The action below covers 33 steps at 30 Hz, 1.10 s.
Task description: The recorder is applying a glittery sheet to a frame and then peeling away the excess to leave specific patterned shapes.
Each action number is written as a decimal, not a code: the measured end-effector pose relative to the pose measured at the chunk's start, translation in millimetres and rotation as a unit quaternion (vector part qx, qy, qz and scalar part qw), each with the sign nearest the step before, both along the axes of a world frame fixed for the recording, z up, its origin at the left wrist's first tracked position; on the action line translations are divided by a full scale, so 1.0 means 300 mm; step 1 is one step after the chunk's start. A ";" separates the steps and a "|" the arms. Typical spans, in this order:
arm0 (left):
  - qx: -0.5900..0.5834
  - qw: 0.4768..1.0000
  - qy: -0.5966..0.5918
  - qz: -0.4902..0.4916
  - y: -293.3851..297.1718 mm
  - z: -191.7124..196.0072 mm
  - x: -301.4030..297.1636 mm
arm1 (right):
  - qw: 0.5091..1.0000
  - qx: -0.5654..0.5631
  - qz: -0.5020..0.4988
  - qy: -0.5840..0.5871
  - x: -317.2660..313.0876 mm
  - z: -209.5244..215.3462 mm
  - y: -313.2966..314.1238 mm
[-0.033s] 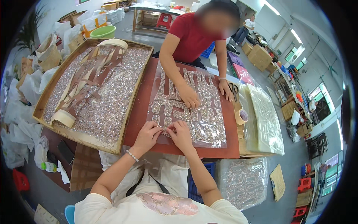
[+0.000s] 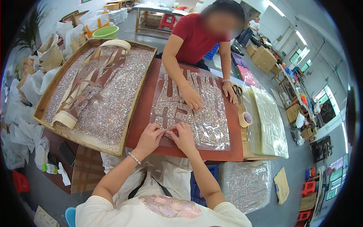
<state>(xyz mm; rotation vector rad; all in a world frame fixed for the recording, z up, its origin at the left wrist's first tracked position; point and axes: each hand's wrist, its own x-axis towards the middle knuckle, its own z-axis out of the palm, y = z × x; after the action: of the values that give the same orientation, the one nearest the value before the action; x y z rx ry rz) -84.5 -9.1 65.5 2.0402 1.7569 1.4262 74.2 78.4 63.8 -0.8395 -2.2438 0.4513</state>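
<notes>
Person's own arms and clothing, seen from above.
A cream short-sleeved top with a pink floral print on the chest, pale trousers, bare forearms; a beaded bracelet (image 2: 134,158) circles the wrist behind the left hand (image 2: 149,138) fingers; right hand (image 2: 184,138) unadorned.
</notes>
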 end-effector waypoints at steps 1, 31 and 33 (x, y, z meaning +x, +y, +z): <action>-0.006 0.999 0.036 0.023 -0.004 0.014 -0.004 | 1.000 0.002 0.004 0.002 -0.017 0.005 0.001; -0.232 0.934 0.202 0.183 -0.353 0.059 -0.605 | 0.998 -0.033 -0.026 0.048 0.049 -0.056 -0.204; -0.176 0.951 0.162 0.197 -0.303 0.054 -0.540 | 0.998 -0.025 -0.035 0.041 0.055 -0.077 -0.192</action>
<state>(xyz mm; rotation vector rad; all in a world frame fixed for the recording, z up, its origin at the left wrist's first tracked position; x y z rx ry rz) -246.6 -100.0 81.6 1.8800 2.4527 0.7803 90.8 20.8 40.7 -0.9069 -2.1292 0.5016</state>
